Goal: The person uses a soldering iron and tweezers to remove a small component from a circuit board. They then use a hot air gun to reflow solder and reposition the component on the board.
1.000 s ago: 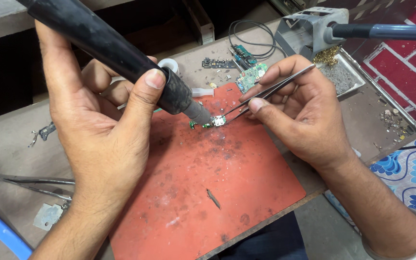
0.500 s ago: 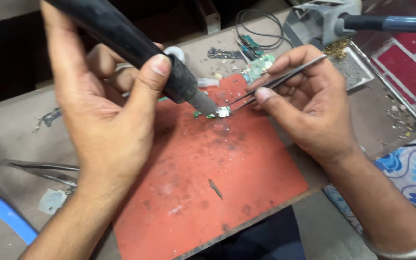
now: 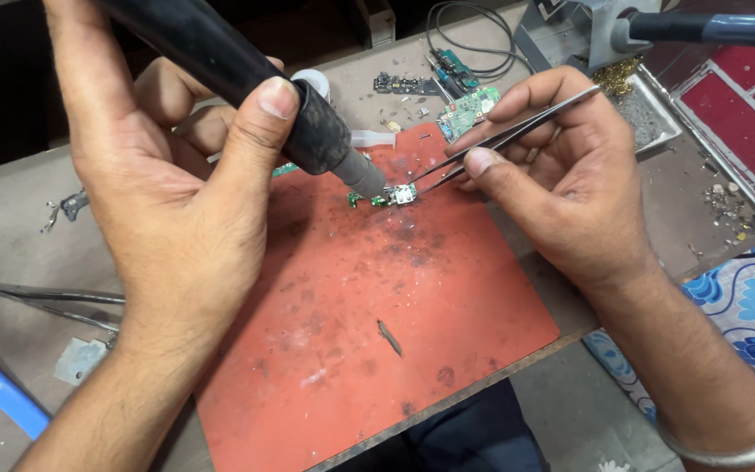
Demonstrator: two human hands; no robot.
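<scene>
Two hands (image 3: 176,210) — two tweezers (image 3: 500,140)

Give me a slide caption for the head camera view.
Left hand aims a black hot-air tool at a small green circuit board held by metal tweezers in the right hand.

left hand (image 3: 176,210): fingers and thumb wrapped in a full grip, forearm entering low left | right hand (image 3: 561,183): thumb and forefinger pinched shut, wrist bent, just beside left hand

Small board (image 3: 400,194) on the mat (image 3: 377,350) — nozzle (image 3: 364,172) left, tweezers (image 3: 500,140) right.
</scene>
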